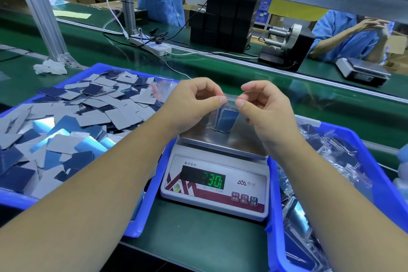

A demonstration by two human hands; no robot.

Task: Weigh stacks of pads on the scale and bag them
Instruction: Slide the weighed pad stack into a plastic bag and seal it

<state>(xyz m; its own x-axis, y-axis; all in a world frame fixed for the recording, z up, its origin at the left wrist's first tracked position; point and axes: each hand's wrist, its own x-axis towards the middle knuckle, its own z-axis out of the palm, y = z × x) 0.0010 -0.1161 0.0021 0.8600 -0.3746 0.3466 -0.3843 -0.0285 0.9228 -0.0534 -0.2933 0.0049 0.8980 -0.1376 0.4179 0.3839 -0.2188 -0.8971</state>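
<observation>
- Above the scale (215, 174) pan, between the two hands, hangs the bag (228, 117), a clear zip pouch with a stack of blue pads (227, 120) inside; its lower end appears to rest on the steel pan, though contact is hard to make out.
- The bag's mouth, edged with a red strip, runs left to right, level with the fingertips; the stack hangs below that line, straight down from the gap between the hands.
- The left hand (194, 104) pinches the left end of the mouth between thumb and forefinger, the other fingers curled.
- The right hand (265, 106) pinches the right end the same way, so the two thumbs sit close together and neither hand is nearer the bag than the other.
- The likely step is pressing the zip closed; that would mean running the pinch along the mouth's long axis, sideways.
- The scale's green display is lit; its last digits look like 30, the rest unclear.
- Left of the scale, a blue bin (134, 231) holds loose grey and blue pads, with spare bags (164, 87) at its far edge.
- Right of the scale, a second bin (388, 183) holds filled bags, so the right hand is nearer the drop-off.
- All of it stands on the green worktop (198, 247).
</observation>
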